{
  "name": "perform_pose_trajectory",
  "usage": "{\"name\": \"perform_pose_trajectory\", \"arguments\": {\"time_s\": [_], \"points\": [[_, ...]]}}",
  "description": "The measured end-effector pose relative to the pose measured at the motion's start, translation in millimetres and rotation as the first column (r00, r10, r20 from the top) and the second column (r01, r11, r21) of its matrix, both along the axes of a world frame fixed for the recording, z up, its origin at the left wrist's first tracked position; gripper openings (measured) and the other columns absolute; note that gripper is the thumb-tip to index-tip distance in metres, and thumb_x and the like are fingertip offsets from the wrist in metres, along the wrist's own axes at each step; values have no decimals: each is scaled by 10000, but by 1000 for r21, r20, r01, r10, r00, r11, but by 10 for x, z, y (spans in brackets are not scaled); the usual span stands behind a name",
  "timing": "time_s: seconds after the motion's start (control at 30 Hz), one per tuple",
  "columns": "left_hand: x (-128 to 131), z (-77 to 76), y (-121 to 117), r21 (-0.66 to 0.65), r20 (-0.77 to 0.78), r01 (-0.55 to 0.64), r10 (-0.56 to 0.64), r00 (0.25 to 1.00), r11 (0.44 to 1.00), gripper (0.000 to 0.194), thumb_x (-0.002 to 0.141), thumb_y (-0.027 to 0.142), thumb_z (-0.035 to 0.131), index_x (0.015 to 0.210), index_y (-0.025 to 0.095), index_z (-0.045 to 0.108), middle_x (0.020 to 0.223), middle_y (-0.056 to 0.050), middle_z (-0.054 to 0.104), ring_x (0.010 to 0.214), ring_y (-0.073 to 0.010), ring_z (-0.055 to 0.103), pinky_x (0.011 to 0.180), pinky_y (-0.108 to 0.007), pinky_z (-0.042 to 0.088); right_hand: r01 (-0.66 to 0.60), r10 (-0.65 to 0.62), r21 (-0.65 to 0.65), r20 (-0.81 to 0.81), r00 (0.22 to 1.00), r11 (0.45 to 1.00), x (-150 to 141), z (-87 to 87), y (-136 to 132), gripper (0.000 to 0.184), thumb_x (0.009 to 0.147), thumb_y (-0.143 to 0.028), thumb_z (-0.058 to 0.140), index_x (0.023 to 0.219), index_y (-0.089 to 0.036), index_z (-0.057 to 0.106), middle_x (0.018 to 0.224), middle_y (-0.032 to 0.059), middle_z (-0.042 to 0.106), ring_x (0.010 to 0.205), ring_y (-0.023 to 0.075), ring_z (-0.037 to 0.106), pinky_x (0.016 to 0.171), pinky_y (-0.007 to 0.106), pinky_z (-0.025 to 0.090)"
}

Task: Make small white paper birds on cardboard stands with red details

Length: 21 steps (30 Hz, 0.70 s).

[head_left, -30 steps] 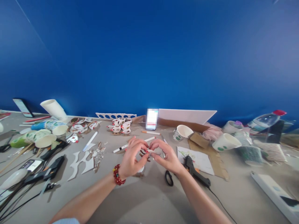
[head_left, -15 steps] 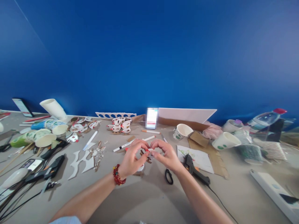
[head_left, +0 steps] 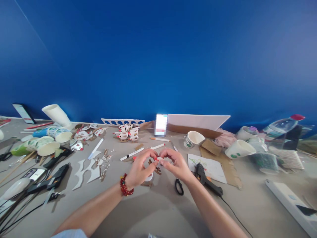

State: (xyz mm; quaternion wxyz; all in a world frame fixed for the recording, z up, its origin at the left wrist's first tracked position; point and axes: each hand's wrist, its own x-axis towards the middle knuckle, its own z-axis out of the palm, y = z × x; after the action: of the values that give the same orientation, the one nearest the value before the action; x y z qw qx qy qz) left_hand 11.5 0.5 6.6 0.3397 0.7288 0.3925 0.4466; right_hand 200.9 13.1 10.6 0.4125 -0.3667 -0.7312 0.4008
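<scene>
My left hand (head_left: 141, 168), with a red bead bracelet (head_left: 126, 185) at its wrist, meets my right hand (head_left: 177, 166) over the middle of the table. Between their pinched fingertips is a small white and red piece (head_left: 159, 160), mostly covered by the fingers. Just beneath lie brown cardboard bits (head_left: 158, 171) and a white rounded piece (head_left: 149, 178), partly hidden by my left hand. Black-handled scissors (head_left: 179, 187) rest below my right hand, their blades hidden. Several markers, one a black-banded white marker (head_left: 131, 154), lie beyond the hands.
On the right are a hot glue gun (head_left: 208, 181), a paper cup (head_left: 194, 138), cardboard (head_left: 231, 168) and a power strip (head_left: 287, 205). Several white bird cutouts (head_left: 128, 133) and foam offcuts (head_left: 93, 172) lie left. A lit phone (head_left: 161, 125) stands against the blue wall (head_left: 158, 59).
The hands stay together in nearly the same place, with only slight finger movement. A little more of the brown bits beneath them shows. The things on the table have not moved.
</scene>
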Motion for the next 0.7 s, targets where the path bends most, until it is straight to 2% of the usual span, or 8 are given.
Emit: {"name": "perform_pose_trajectory", "arguments": {"time_s": [0.13, 0.33, 0.47, 0.57, 0.7], "points": [[0, 17, -5, -30, -1, 8, -8, 1000, 1000, 78, 879, 271, 566, 833, 207, 556, 987, -46, 656, 919, -196, 628, 837, -323, 506, 6, -7, 20, 40, 999, 1000, -9, 38, -16, 138, 886, -294, 597, 789, -196, 590, 785, 8, 615, 756, 165, 570, 720, 277, 453], [0, 5, -11, -80, -8, -20, 19, 1000, 997, 94, 882, 291, 540, 825, 216, 540, 1017, -63, 648, 999, -229, 614, 726, -302, 533, 68, -70, 94, 18, 997, 993, 23, 55, -8, 77, 859, -281, 648, 877, -214, 615, 872, 29, 666, 836, 190, 618, 798, 321, 479], [2, 7, -8, -12, -39, -42, 42, 998, 999, 61, 862, 235, 556, 808, 208, 551, 999, -58, 659, 1017, -225, 607, 837, -340, 507, 54, -56, 106, 14, 998, 993, 49, 47, 4, 78, 859, -254, 645, 818, -216, 590, 871, 24, 655, 842, 186, 612, 815, 334, 480], [-2, 18, -2, 46, -55, -35, 37, 998, 998, 40, 847, 196, 566, 809, 204, 557, 973, -59, 665, 1002, -228, 606, 896, -373, 476, 23, -24, 60, 20, 1000, 998, 63, 58, 14, 91, 869, -267, 633, 811, -210, 591, 874, 29, 647, 850, 186, 602, 797, 331, 481], [-14, 12, 9, 62, -73, -32, 36, 997, 998, 45, 841, 189, 565, 803, 206, 549, 978, -66, 669, 1006, -236, 606, 909, -383, 464, -53, 43, -108, -91, 995, 993, 102, 73, 50, 150, 884, -328, 616, 813, -200, 579, 850, 26, 631, 757, 165, 596, 690, 299, 495]]}}
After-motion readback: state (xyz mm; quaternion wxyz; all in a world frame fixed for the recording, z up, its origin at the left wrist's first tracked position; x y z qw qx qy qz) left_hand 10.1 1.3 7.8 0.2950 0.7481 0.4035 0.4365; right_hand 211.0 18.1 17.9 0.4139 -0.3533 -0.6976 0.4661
